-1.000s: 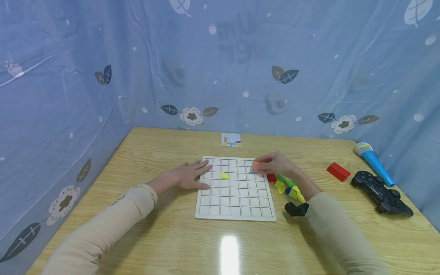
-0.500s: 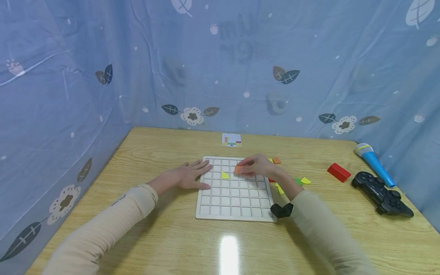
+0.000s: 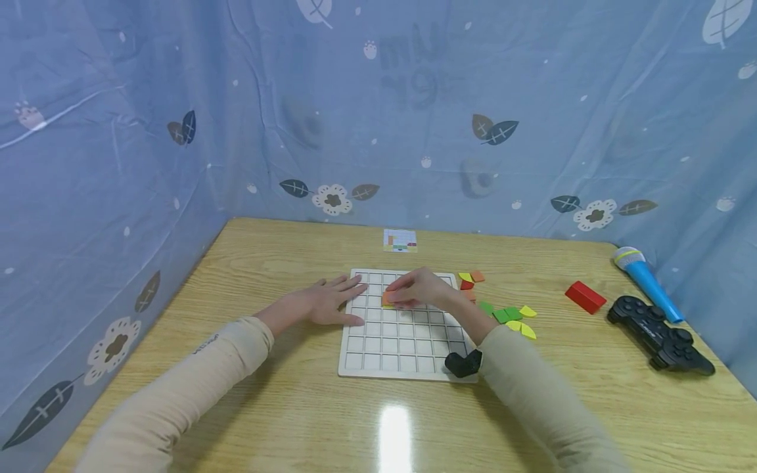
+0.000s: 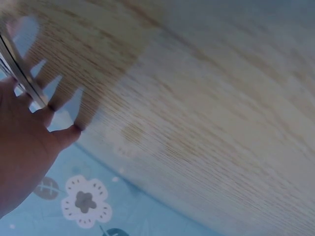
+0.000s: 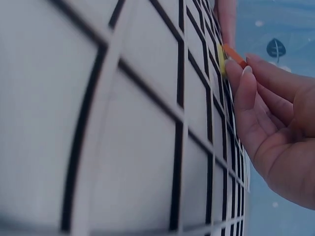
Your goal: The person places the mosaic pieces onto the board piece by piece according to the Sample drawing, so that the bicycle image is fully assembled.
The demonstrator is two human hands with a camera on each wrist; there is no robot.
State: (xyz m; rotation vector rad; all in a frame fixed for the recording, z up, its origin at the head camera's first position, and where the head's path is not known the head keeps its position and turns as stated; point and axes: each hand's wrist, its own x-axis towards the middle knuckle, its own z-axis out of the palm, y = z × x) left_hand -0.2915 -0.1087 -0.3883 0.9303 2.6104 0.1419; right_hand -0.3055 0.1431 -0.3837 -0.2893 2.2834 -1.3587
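A white grid board (image 3: 390, 345) lies on the wooden table. My left hand (image 3: 330, 303) rests at its left edge with fingers spread, and the left wrist view shows this hand (image 4: 29, 147) beside the board's rim. Between thumb and fingers, my right hand (image 3: 426, 289) pinches an orange tile (image 5: 235, 55) over the upper left part of the grid. Right at the orange tile is a yellow tile (image 5: 221, 60) on the board, partly covered in the head view. The orange tile stands tilted in the right wrist view.
Loose green tiles (image 3: 507, 315), yellow tiles and orange tiles lie right of the board. A small pattern card (image 3: 400, 241) is behind it. Farther right are a red block (image 3: 585, 297), a black game controller (image 3: 659, 335) and a blue microphone (image 3: 647, 282). A blue curtain (image 3: 331, 131) surrounds the table.
My right hand has carried the orange tile leftward across the board, from its upper right corner to the yellow tile. The left hand has stayed in place.
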